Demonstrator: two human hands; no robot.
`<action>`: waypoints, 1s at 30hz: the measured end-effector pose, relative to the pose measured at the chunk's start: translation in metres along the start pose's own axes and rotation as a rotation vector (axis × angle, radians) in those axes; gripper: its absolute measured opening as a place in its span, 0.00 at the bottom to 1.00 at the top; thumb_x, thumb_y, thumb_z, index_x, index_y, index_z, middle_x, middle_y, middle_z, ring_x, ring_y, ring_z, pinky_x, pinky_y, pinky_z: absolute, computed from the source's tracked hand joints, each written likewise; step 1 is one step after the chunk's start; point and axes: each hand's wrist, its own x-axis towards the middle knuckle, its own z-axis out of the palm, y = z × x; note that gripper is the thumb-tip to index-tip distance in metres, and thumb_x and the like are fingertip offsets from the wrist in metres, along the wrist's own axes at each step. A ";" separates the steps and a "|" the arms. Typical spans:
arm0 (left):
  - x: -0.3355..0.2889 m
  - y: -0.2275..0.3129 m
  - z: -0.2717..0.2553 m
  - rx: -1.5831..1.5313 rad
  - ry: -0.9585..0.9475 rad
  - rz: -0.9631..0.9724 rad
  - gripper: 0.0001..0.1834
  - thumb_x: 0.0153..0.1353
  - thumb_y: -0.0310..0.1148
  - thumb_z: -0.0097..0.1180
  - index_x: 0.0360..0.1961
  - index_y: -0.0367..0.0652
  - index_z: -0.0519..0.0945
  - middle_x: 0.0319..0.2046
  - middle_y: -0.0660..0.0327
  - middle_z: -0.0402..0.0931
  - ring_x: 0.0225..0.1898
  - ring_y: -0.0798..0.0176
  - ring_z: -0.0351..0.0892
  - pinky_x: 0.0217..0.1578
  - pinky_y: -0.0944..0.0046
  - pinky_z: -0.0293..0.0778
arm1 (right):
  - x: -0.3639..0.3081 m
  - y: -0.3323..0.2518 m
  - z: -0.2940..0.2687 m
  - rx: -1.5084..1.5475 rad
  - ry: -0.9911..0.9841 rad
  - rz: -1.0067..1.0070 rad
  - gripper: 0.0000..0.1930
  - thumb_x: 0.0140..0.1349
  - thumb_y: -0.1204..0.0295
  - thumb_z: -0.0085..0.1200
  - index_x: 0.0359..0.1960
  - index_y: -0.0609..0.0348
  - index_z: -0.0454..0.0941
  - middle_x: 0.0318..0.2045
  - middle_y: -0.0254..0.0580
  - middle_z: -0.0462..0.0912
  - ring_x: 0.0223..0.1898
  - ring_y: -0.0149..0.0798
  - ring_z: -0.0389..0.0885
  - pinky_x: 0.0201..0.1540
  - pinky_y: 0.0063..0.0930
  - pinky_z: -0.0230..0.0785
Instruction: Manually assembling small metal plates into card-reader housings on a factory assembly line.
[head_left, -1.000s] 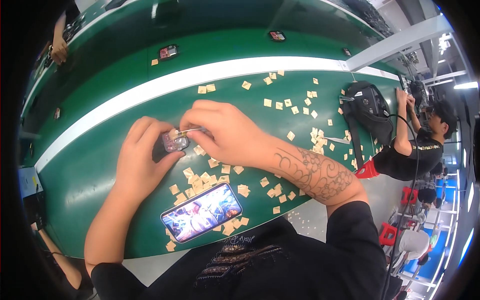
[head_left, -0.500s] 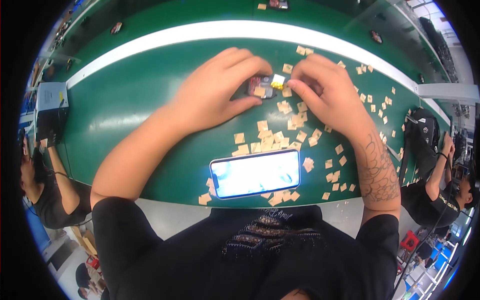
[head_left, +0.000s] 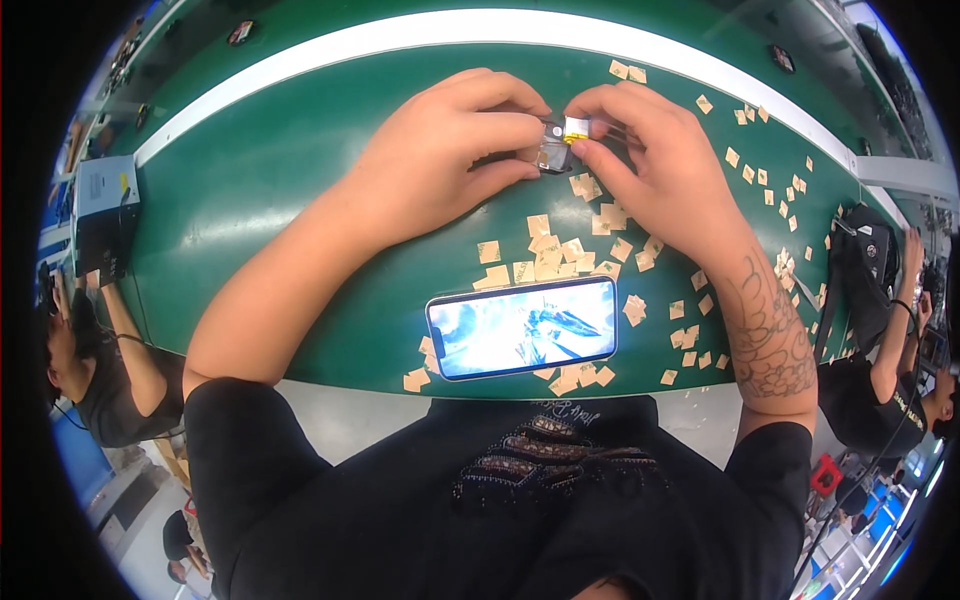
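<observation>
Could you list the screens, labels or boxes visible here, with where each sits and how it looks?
Phone: flat on the green table, near edge; lit blue-white screen.
Grey box: far left, rectangular.
Yellow label: on the small part at the right hand's fingers.

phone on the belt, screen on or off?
On. The phone lies flat, face up on the green belt, its screen lit with a bright blue-white picture.
</observation>
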 end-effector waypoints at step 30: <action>-0.001 0.007 0.000 0.107 -0.016 0.005 0.17 0.56 0.23 0.75 0.48 0.45 0.88 0.49 0.57 0.82 0.51 0.51 0.82 0.51 0.54 0.82 | -0.001 0.009 -0.006 0.335 -0.102 0.148 0.10 0.69 0.78 0.65 0.50 0.61 0.84 0.34 0.37 0.85 0.29 0.23 0.75 0.34 0.21 0.71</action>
